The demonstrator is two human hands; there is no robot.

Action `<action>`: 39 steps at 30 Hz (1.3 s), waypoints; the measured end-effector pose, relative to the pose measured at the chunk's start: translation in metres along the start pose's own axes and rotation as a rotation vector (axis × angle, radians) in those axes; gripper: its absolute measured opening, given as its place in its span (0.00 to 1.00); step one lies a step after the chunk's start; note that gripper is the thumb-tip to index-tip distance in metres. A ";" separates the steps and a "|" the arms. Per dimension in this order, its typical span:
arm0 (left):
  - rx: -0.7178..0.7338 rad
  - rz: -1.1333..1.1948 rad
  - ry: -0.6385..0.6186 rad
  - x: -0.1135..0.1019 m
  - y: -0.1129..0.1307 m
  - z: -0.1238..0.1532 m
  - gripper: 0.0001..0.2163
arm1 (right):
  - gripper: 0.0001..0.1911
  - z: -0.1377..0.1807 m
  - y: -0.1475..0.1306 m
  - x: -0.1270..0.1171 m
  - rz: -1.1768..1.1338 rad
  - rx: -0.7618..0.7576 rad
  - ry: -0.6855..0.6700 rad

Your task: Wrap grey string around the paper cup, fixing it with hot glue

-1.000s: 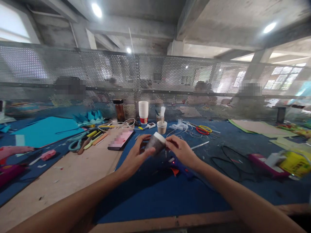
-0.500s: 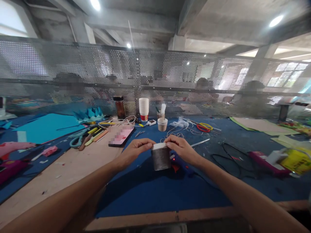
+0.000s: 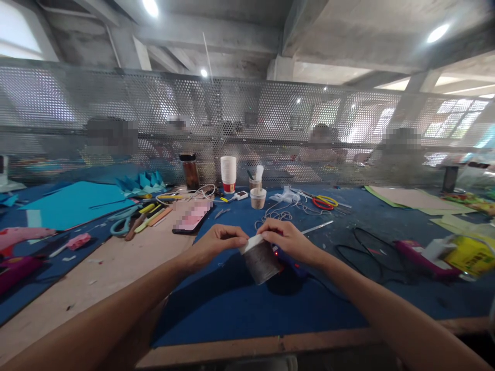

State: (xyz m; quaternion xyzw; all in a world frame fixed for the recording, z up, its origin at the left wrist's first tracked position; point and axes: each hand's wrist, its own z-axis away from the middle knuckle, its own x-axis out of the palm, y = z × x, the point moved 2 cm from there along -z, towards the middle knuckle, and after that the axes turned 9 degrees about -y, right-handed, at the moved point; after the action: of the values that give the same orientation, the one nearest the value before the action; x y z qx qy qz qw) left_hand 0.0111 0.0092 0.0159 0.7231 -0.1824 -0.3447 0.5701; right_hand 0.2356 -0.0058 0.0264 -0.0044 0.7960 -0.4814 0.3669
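A dark grey cup-shaped piece (image 3: 262, 262) with a white band along its top edge is held over the blue table mat, tilted so its base swings to the right. My left hand (image 3: 218, 245) pinches the left end of the white band between thumb and fingers. On the band's right end, my right hand (image 3: 288, 241) has its thumb and fingers closed. Behind the piece and under my right hand lies a blue tool (image 3: 297, 267) with small red lights, mostly hidden.
Beyond my hands stand a small tub (image 3: 258, 199), stacked paper cups (image 3: 228, 175) and a jar (image 3: 190, 172). A phone (image 3: 193, 215), pliers (image 3: 126, 221) and blue sheets (image 3: 77, 203) lie left. Scissors (image 3: 325, 202), cables and a yellow packet (image 3: 472, 256) lie right. A perforated screen (image 3: 247, 113) rises behind.
The grey piece has gone from nearly upright to tilted, its base moving right and downward. Both hands have shifted slightly lower while keeping hold of its white band.
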 end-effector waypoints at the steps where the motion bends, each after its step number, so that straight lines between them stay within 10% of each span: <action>1: -0.008 0.010 -0.001 0.001 0.000 0.000 0.13 | 0.09 0.000 0.000 0.000 0.001 -0.004 -0.003; 11: -0.001 0.062 0.212 -0.009 -0.005 0.002 0.10 | 0.07 -0.001 0.003 0.001 0.143 -0.119 0.197; 39: -0.069 -0.001 0.279 0.002 0.002 0.006 0.10 | 0.09 -0.002 0.014 0.000 -0.084 0.054 0.049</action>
State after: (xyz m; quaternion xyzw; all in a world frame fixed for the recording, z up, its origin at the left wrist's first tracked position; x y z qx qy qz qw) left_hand 0.0081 0.0034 0.0163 0.7441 -0.0891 -0.2473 0.6143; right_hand 0.2394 0.0031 0.0157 -0.0162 0.7904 -0.5177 0.3270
